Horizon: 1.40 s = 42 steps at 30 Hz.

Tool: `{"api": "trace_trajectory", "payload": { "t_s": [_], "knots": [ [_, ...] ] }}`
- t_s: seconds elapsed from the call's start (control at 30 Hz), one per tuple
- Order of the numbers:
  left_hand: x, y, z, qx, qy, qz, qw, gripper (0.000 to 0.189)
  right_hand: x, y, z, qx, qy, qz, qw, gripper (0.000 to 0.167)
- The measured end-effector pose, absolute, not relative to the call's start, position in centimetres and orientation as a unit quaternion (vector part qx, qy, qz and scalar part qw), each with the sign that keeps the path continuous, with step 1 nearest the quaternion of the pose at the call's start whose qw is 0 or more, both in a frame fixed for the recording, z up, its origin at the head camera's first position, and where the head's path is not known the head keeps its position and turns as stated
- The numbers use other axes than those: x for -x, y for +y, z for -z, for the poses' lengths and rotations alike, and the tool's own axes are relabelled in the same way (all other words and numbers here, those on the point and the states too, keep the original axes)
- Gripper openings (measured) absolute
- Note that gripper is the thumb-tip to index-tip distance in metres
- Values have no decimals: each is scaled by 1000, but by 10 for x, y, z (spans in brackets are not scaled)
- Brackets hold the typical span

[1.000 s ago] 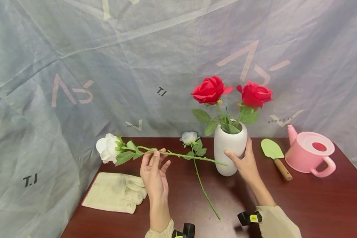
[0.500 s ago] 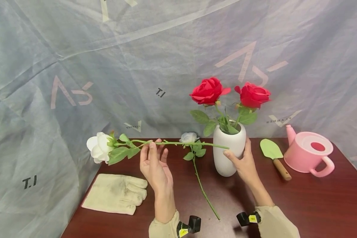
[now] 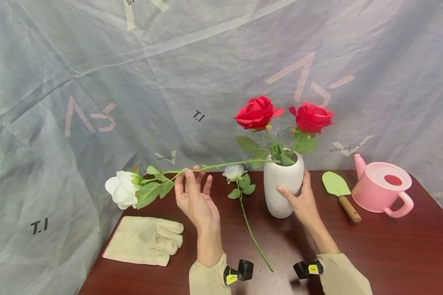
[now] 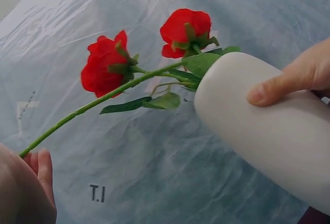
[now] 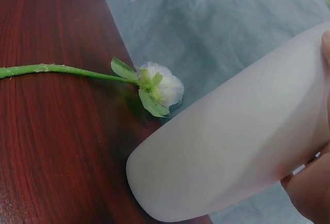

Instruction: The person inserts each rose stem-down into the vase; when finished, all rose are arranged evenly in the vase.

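Note:
My left hand pinches the green stem of a white rose, whose bloom points left. The stem slants slightly up to the right, and its bare end lies in front of the vase's rim in the head view. Around the right side of the white vase my right hand grips, with the thumb on its front. Two red roses stand in the vase. In the left wrist view the stem crosses in front of the red roses, its tip near the vase mouth.
Another pale rose lies on the dark red-brown table between my hands. A cream work glove lies at the left. To the right are a green trowel with a wooden handle and a pink watering can. A grey sheet hangs behind.
The bare end of the white rose's stem has risen from the vase's middle to its rim. My left hand has tilted and its forearm shifted right. The right hand still holds the vase.

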State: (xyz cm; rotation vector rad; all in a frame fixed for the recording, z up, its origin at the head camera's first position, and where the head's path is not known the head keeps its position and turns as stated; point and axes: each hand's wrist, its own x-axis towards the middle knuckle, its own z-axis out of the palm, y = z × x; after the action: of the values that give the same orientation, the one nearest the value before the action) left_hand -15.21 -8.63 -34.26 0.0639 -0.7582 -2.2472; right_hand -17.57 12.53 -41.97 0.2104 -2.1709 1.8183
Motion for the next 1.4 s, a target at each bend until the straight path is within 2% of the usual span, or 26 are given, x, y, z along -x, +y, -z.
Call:
{"api": "trace_trajectory", "payload": {
  "t_s": [0.3, 0.6, 1.03, 1.3, 1.4],
  "knots": [
    [166, -73, 349, -46, -354, 844, 401, 28, 176, 124, 422, -69, -758, -633, 144, 82],
    [179, -51, 340, 37, -432, 798, 419, 18, 176, 126, 422, -72, -757, -631, 154, 82],
    [185, -12, 345, 92, -551, 742, 371, 10, 175, 126, 422, -69, -751, -636, 162, 83],
    [161, -13, 336, 132, -526, 713, 445, 8, 177, 125, 421, -76, -748, -640, 155, 83],
    [158, -11, 328, 170, -528, 699, 451, 9, 178, 127, 422, -73, -753, -635, 156, 84]
  ]
}}
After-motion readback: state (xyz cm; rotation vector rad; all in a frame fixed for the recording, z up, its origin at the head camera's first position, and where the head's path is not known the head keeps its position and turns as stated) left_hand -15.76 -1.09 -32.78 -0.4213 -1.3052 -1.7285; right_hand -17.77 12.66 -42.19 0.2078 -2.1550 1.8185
